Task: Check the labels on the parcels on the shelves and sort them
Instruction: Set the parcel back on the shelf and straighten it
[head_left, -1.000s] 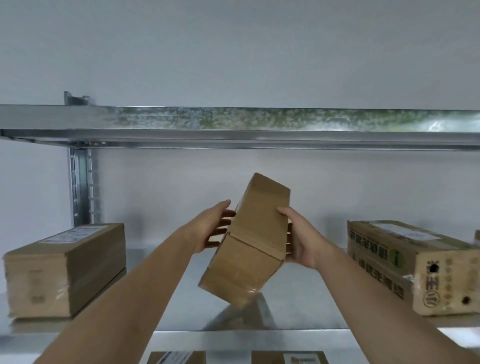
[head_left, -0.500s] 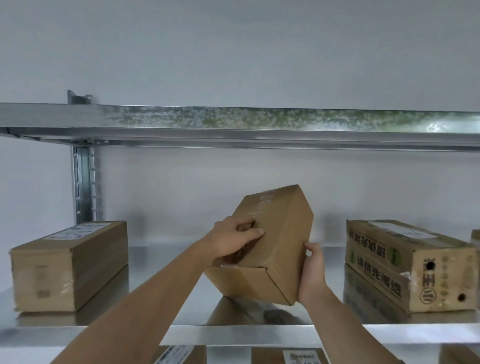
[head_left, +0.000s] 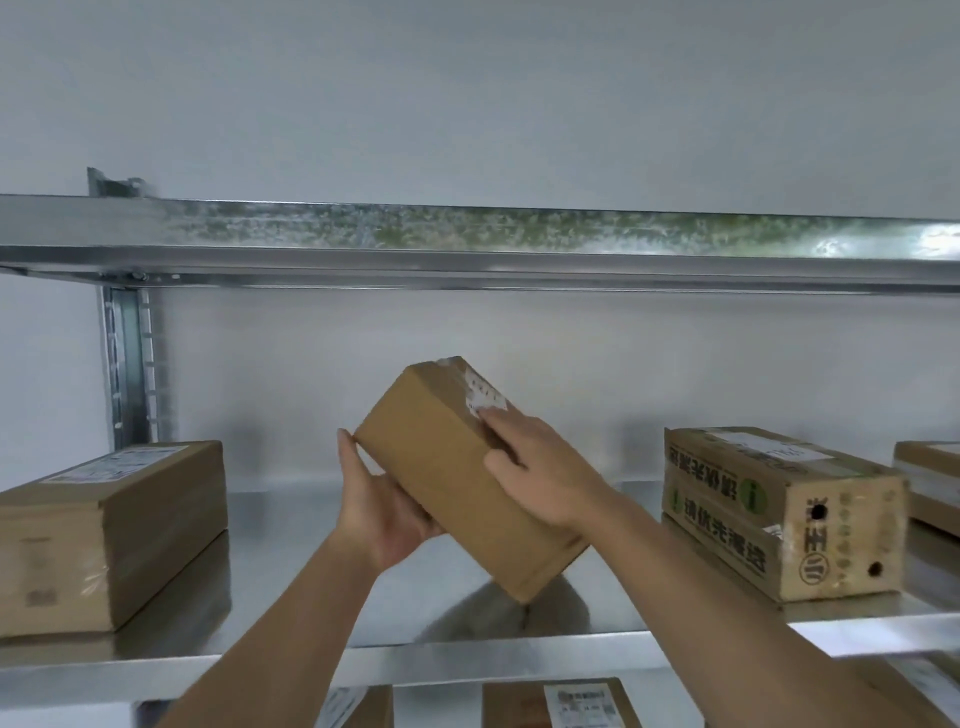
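While both hands clasp it, tilted parcel (head_left: 457, 467), left hand (head_left: 382, 512) beneath, right hand (head_left: 540, 475) atop.

Soft even indoor light, bright glare on the upper shelf beam (head_left: 930, 244) at right, dim parcel reflections on the metal shelf (head_left: 291, 613), wide-angle bowing at edges, slight blur throughout
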